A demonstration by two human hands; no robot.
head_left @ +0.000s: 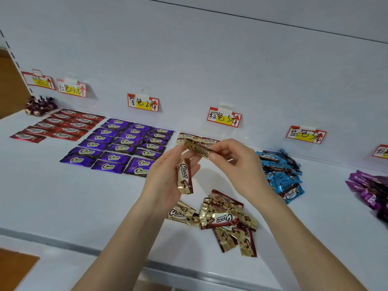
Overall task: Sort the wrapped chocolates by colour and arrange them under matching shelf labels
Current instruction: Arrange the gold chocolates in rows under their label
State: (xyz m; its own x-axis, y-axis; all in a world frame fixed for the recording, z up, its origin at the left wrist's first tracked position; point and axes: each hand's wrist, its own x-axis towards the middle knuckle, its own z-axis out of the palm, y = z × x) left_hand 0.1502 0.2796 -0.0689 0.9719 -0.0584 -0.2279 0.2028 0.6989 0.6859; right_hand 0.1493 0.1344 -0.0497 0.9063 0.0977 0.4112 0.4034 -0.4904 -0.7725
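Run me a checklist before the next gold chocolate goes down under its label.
1. Left hand grip on a gold chocolate: ok, held upright.
2. Right hand grip on the second gold chocolate: ok, pinched at one end.
3. Gold row begun below the brown label: ok.
4. Bare shelf in front of that row: ok.
5. Second chocolate facing like the row: cannot tell, fingers cover part of it.
6. Gold pile sorted: not ok, jumbled and overlapping.
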